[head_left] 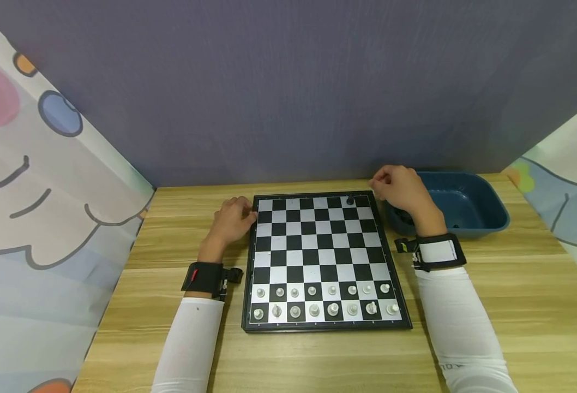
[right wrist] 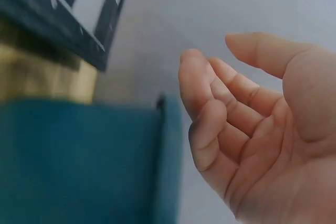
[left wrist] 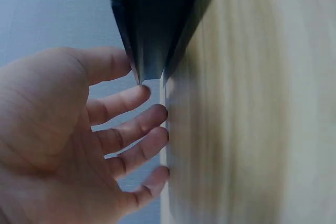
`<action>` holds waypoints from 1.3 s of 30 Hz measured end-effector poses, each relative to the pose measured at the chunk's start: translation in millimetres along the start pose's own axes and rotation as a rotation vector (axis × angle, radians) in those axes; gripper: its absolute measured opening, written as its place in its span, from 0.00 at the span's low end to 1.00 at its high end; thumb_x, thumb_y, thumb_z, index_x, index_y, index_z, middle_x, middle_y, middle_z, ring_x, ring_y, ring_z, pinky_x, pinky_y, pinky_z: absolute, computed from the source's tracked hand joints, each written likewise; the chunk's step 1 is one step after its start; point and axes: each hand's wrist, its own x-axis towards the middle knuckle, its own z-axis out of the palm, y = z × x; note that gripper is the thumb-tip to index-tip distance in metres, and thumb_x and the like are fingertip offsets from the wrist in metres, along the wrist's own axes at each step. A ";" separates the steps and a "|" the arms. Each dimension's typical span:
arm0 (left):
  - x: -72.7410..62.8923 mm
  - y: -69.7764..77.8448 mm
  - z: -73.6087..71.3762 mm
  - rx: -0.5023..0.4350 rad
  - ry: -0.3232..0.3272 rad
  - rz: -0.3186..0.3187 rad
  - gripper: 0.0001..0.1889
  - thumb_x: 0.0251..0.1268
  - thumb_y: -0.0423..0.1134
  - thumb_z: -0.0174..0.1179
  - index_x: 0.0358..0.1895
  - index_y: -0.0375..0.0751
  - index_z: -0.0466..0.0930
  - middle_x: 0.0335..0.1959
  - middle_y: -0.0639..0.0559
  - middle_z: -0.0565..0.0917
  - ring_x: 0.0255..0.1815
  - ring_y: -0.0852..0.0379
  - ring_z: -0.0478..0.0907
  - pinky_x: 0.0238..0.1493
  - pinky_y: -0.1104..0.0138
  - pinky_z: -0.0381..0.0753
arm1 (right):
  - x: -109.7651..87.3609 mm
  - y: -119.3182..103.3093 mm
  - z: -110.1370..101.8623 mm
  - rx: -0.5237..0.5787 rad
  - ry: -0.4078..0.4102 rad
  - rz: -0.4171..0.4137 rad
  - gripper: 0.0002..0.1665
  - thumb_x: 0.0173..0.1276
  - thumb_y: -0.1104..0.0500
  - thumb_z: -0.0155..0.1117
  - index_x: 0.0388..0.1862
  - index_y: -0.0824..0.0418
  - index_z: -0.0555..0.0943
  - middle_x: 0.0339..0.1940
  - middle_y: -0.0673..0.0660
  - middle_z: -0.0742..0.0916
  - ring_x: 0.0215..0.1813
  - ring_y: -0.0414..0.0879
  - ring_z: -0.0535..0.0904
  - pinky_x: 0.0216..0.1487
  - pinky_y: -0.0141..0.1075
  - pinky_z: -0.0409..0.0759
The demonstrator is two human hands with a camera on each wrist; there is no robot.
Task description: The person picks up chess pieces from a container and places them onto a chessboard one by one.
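Observation:
A black-framed chessboard (head_left: pixel 306 242) lies on the table, with two rows of white chess pieces (head_left: pixel 313 309) along its near side. One black chess piece (head_left: pixel 350 200) stands in the far row, towards the right. At the board's far left corner, my left hand (head_left: pixel 232 221) touches the frame with thumb and index finger, its other fingers loosely spread in the left wrist view. My right hand (head_left: pixel 399 187) is raised past the far right corner, beside the blue bin. Its fingers (right wrist: pixel 202 129) are loosely curled with the thumb apart, and nothing is between them.
The blue plastic bin (head_left: pixel 502 218) stands right of the board, partly behind my right hand and wrist; some dark pieces (head_left: pixel 404 216) show inside. A grey wall (head_left: pixel 288 109) rises at the back edge of the wooden table (head_left: pixel 318 360). Printed panels (head_left: pixel 48 218) flank both sides.

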 end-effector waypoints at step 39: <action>6.5 -9.6 5.0 -0.572 -0.156 -0.022 0.35 0.77 0.33 0.56 0.82 0.49 0.54 0.31 0.44 0.78 0.22 0.53 0.76 0.27 0.63 0.85 | 12.2 71.6 -4.5 -0.242 -0.127 0.114 0.21 0.78 0.53 0.57 0.61 0.66 0.79 0.55 0.72 0.85 0.54 0.69 0.80 0.51 0.65 0.79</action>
